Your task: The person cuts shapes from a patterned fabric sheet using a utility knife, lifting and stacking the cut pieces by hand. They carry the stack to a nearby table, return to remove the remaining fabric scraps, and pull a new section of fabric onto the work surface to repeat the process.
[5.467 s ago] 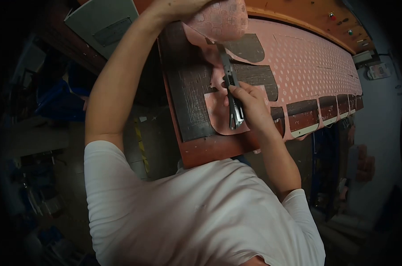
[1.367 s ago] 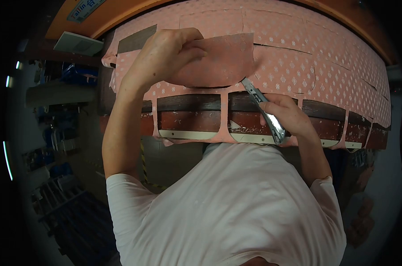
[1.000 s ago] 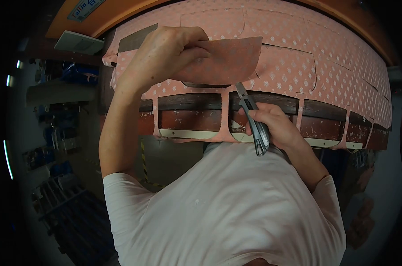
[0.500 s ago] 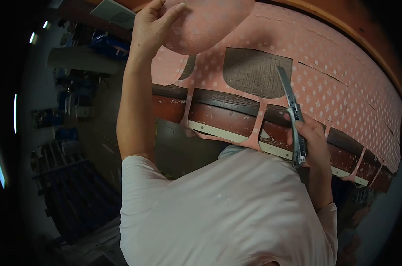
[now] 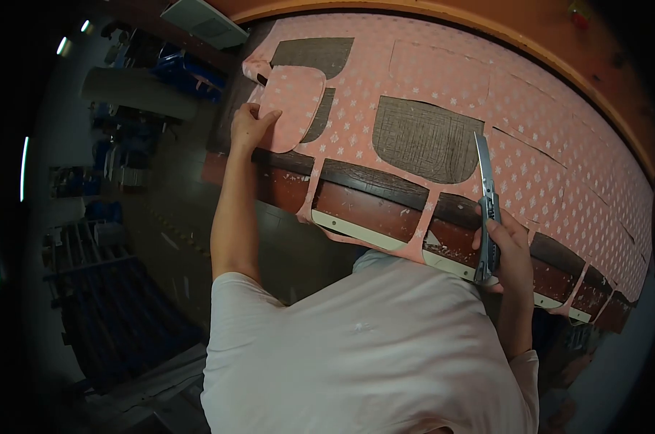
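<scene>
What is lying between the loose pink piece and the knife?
A narrow dark gap, patterned pink fabric and a large dark opening, as the head view shows.

My hands: two, left point(image 5: 248, 130) and right point(image 5: 512, 246). Utility knife point(image 5: 489, 210): one. Patterned pink sheet point(image 5: 432, 72): one. Rounded pink piece point(image 5: 296, 98), visible on top: one. Dark openings point(image 5: 429, 141) inside the sheet, clear of its front edge: three. Front-edge gaps point(image 5: 367, 206): partly hidden, no firm count.

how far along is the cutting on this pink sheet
Partway, it seems. Done: openings in the pink sheet expose dark board, so pieces look lifted out. In hand: the left hand is on a loose piece; the right hand holds a knife. Left: the right side has slits, with pink around them.
</scene>
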Demonstrator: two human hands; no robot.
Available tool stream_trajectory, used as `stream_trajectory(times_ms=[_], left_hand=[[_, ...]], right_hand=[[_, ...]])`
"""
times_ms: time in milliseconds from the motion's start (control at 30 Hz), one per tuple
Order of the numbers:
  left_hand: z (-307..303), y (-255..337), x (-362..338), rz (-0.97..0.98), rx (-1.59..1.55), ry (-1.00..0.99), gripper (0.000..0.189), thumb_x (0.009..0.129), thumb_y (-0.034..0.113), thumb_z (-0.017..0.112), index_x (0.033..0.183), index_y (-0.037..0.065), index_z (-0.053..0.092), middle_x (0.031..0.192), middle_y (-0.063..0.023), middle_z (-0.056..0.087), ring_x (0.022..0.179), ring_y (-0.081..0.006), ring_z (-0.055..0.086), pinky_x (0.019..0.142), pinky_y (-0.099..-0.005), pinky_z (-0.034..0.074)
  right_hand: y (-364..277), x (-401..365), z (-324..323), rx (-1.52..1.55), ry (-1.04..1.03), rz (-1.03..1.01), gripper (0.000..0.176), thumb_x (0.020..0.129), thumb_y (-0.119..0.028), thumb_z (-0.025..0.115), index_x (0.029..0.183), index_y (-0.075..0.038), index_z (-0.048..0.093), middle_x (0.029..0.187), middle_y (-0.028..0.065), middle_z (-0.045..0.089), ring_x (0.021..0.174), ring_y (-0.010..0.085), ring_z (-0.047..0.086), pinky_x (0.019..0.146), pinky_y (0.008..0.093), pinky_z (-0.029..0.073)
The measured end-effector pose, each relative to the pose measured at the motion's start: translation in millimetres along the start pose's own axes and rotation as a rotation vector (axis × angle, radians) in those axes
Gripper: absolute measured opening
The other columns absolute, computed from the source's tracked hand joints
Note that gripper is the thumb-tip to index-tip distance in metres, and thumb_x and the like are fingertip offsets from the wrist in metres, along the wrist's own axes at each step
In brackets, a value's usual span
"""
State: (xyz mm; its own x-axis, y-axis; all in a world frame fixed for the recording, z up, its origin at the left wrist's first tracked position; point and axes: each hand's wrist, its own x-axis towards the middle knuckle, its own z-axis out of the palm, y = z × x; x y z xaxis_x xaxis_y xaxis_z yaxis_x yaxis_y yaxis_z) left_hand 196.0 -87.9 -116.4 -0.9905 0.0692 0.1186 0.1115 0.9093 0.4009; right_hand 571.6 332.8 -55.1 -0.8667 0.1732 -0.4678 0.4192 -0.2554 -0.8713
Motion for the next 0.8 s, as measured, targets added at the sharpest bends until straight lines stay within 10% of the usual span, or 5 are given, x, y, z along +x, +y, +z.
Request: stream_trajectory(times_ms=[167,267,500,800], left_hand=[[-5,12,7,-0.005,0.098,-0.081,0.068,0.071,0.05,0.082,0.112,-0.001,0.066,0.103,-0.0201,0.068,0.099,-0.0348,0.065,0.086,-0.0412,0.051],[0,69,-2,0.31,0.409,0.387,0.054,0.077,0.043,0.079,0.111,0.003,0.067,0.096,-0.0181,0.067,0.099,-0.0353,0.062,0.086,-0.0417,0.049],[75,246,24,0.903,-0.151,-0.225,0.041,0.079,0.041,0.076,0.099,0.005,0.073,0.107,-0.0139,0.064,0.107,-0.0333,0.056,0.093,-0.0428,0.045],[139,326,69,0.845,-0.023,-0.414,0.066,0.07,0.051,0.082,0.118,0.008,0.066,0.118,-0.0139,0.063,0.113,-0.0314,0.057,0.098,-0.0426,0.045]], right_hand=[[-1,1,-6,0.003,0.035,-0.022,0.034,0.1,-0.018,0.049,0.127,0.001,0.058,0.075,0.0038,0.063,0.06,0.0044,0.052,0.053,0.0207,0.04],[-1,1,-11,0.028,0.087,-0.036,0.034,0.1,-0.017,0.049,0.127,0.0,0.058,0.076,0.0036,0.063,0.062,0.0046,0.054,0.054,0.0207,0.041],[-9,-4,-12,0.048,0.19,-0.08,0.033,0.1,-0.017,0.05,0.127,0.0,0.059,0.079,0.0036,0.063,0.067,0.0062,0.057,0.056,0.0216,0.044],[8,-28,-31,0.14,0.425,-0.073,0.034,0.1,-0.016,0.052,0.13,-0.002,0.059,0.079,0.0025,0.063,0.072,0.0068,0.057,0.062,0.0222,0.045]])
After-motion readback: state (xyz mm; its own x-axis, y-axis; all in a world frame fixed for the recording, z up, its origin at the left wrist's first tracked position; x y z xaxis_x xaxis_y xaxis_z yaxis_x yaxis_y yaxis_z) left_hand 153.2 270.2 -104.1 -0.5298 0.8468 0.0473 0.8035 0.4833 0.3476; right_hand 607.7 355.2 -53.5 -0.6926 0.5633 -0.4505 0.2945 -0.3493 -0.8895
